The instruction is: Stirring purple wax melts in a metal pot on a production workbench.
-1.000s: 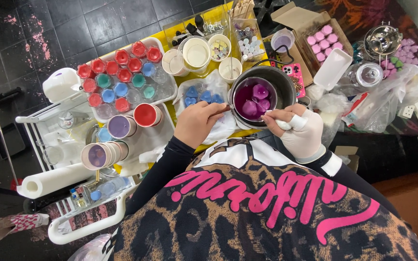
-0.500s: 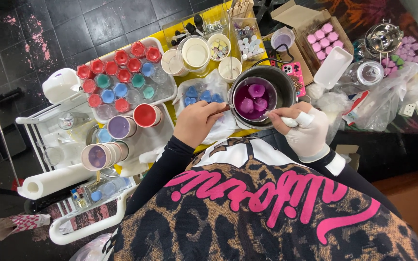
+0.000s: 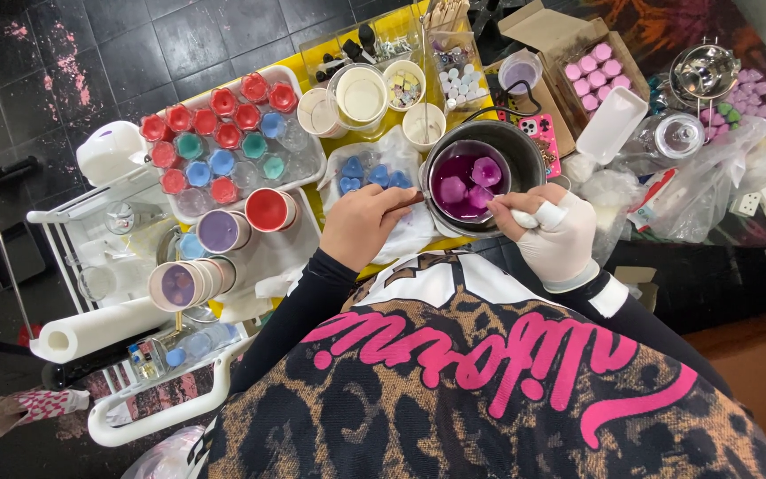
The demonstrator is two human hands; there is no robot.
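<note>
- The left hand (image 3: pixel 363 226), bare, is resting at the near edge of the table (image 3: pixel 316 202), its fingers (image 3: pixel 392 202) closed on a thin wooden handle (image 3: pixel 409 200) that is reaching toward the pot.
- The right hand (image 3: pixel 550 231), in a white glove, is sitting just right of it, its fingers (image 3: pixel 504 205) pinched together over the near rim of the pot; what they are gripping is too small to tell.
- The dark metal pot (image 3: pixel 525 153) is standing between and just beyond the two hands, near the table's near edge; it is holding purple liquid with three purple flower-shaped pieces (image 3: pixel 470 182) lying in it, the nearest one just beside the right fingertips.
- Left of the pot, about four blue flower-shaped pieces (image 3: pixel 367 174) are lying on a clear plastic sheet, just beyond the left hand.
- Toward the left edge, one red-filled cup (image 3: pixel 269 209) and one purple-filled cup (image 3: pixel 220 230) are lying on their sides, with a stack of cups (image 3: pixel 184 284) nearer the corner.
- Farther left, a tray (image 3: pixel 305 164) is carrying roughly a dozen small flower moulds, mostly red, some blue and green.
- Along the far edge, three pale round tubs (image 3: pixel 361 94) are standing beside a pot of wooden sticks (image 3: pixel 445 16).
- At the far right, an open cardboard box (image 3: pixel 525 19) is holding seven pink pieces (image 3: pixel 594 73).
</note>
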